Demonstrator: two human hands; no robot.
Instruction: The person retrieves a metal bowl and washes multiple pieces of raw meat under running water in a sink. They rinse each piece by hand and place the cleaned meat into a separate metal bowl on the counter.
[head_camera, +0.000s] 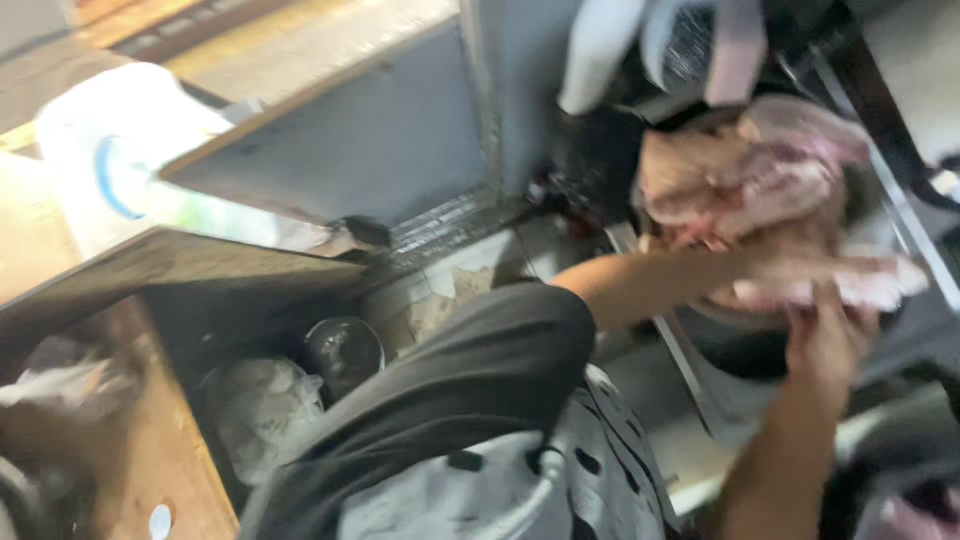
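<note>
1. Nearest the camera is the person's own body: a dark short sleeve (500, 370) over a pale apron with dark spots (560, 480), filling the lower middle of the blurred view.
2. The right hand (825, 335) rises from the lower right, its fingers (800, 320) curled up under the near edge of a floppy pink-and-tan slab of raw meat (760, 190), gripping it.
3. The left forearm (650, 280) reaches in from the sleeve toward the same slab; its hand is hidden under the meat, so I cannot tell how those fingers stand.
4. The meat is pale pink with whiter fatty patches and a darker red streak, folded and lumpy. Its long axis runs roughly left to right, with a thinner flap trailing toward the right.
5. It is held up at upper right, above a dark round basin (740, 350).
6. Farther left, a wooden counter (150, 440) edge and a white plastic bag (120, 150).
</note>
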